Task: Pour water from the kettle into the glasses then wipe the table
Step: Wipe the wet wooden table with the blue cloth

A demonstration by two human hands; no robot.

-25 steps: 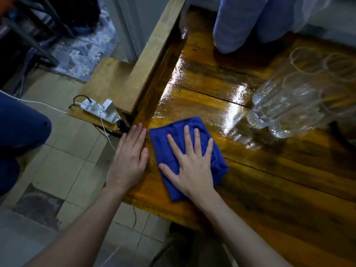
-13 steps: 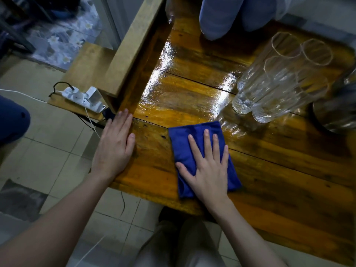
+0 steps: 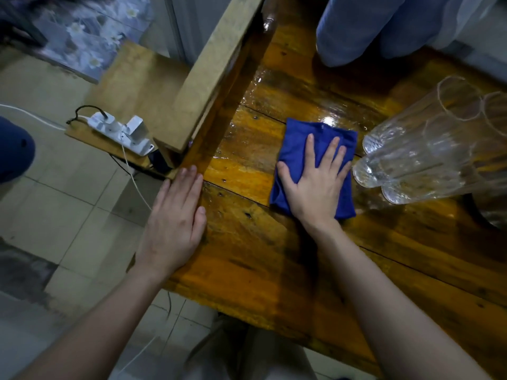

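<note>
Your right hand point(image 3: 315, 187) lies flat on the blue cloth point(image 3: 315, 157), fingers spread, palm pressing it down onto the table point(image 3: 247, 256); nothing is pinched, the cloth is just pinned under the palm. The cloth is folded into a rough rectangle & sits mid-table, its right edge just beside the bases of the glasses point(image 3: 428, 149); whether cloth & nearest glass touch, I can't tell. The glasses stand in a tight cluster at the right, clear, at least four rims showing; the wide lens bends them so they look tilted. A dark rounded shape point(image 3: 491, 212) at the right edge behind them is prob. the kettle, but it's cut off by the frame.

Your left hand point(image 3: 175, 223) rests flat on the table's left edge, fingers pressed together, thumb tucked alongside, holding nothing; fingertips point toward the far corner where a wooden beam point(image 3: 219, 69) runs along the table's side. The two hands are well apart, w/ bare wet wood between them.

The tabletop is glossy & streaked w/ wet sheen ahead of the cloth & to its left; the near planks look duller. A white power strip point(image 3: 120, 133) sits on a low wooden shelf point(image 3: 131, 86) to the left, w/ plugs in it & a white cord hanging to the tiled floor point(image 3: 68, 193). Blue-trousered legs point(image 3: 365, 28) of another person show at the table's far end.
</note>
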